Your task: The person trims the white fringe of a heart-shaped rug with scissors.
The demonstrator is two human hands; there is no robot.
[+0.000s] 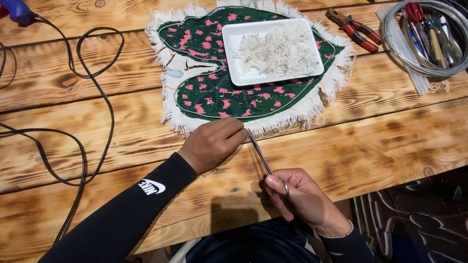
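Observation:
A leaf-shaped green fabric piece (209, 92) with pink spots and a frayed white fringe lies on the wooden table (370, 136). My left hand (213, 142) pinches the fringe at its near edge. My right hand (297, 195) holds thin metal scissors (261, 156) by the finger loops, blades pointing up toward the fringe beside my left fingers. A white rectangular tray (234, 53) full of cut white threads sits on the fabric.
Red-handled pliers (355, 30) lie at the upper right, beside a coil of wire (429, 39) with several tools inside. Black cables (92, 97) loop over the left side of the table. A blue tool (17, 10) is at the top left corner.

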